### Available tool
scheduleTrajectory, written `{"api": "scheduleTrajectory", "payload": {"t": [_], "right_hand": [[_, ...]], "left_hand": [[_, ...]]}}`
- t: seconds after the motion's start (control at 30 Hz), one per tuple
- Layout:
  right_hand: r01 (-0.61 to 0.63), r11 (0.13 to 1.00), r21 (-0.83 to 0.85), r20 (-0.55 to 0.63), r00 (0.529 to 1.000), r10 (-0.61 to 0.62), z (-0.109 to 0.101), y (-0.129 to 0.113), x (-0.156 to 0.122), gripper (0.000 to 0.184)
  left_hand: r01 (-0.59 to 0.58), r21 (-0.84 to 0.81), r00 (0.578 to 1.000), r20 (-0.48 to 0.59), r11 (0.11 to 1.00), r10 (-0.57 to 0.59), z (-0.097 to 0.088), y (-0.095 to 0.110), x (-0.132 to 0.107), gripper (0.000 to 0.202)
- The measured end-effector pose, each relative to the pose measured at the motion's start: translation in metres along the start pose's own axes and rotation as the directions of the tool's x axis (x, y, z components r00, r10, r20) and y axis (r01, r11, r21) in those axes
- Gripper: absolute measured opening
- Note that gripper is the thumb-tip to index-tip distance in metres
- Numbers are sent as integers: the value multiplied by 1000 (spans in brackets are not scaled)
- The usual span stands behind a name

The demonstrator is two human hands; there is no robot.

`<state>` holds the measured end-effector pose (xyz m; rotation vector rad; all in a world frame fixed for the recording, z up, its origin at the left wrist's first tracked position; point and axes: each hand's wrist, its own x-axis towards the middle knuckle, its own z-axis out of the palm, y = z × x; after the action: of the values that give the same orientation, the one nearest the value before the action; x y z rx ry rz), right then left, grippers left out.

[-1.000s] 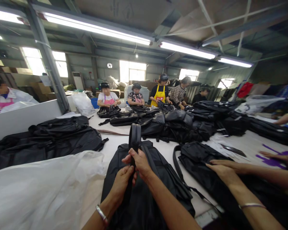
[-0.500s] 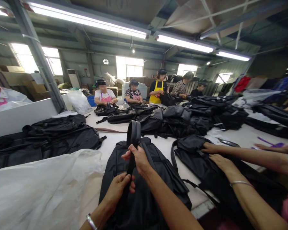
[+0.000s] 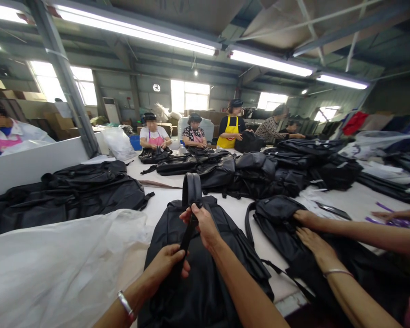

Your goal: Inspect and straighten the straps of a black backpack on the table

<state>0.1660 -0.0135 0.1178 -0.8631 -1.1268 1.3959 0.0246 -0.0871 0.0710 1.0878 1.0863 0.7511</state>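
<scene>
1. Fingers [image 3: 185, 216] of the right hand [image 3: 207, 228] are closed, with the thumb on top, around the upper part of a black strap [image 3: 188, 238], just below a loop [image 3: 192, 186] that stands up.
2. Left hand [image 3: 166, 263]: lower down, thumb and curled fingers pinch the same strap, which runs slanting between the two hands.
3. Under both hands lies the black bag [image 3: 200, 298], on the white table [image 3: 164, 197] directly in front of the person.
4. To the left is a plastic sheet [image 3: 54, 264], with more black bags [image 3: 89, 193] beyond it.
5. To the right, a co-worker's hands [image 3: 316, 241] press on another bag [image 3: 271, 214].
6. Farther back, a pile [image 3: 249, 168] of black bags crosses the table; people [image 3: 154, 136] stand or sit behind it.
</scene>
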Motion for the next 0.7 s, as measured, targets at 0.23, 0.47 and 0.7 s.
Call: {"api": "scheduleTrajectory", "payload": {"t": [0.23,0.47,0.7], "right_hand": [[71,899,-432,-55,993,-104,-7,-6,-8,34],[-100,959,-264,90,988,128,3,0,-46,37],[-125,916,-381,65,985,161,5,23,-75,42]], "left_hand": [[-23,-30,998,-62,999,21,1,-5,0,34],[-51,-80,995,-86,995,44,-1,-5,0,35],[-134,-191,990,-60,972,124,0,-5,-5,35]]}}
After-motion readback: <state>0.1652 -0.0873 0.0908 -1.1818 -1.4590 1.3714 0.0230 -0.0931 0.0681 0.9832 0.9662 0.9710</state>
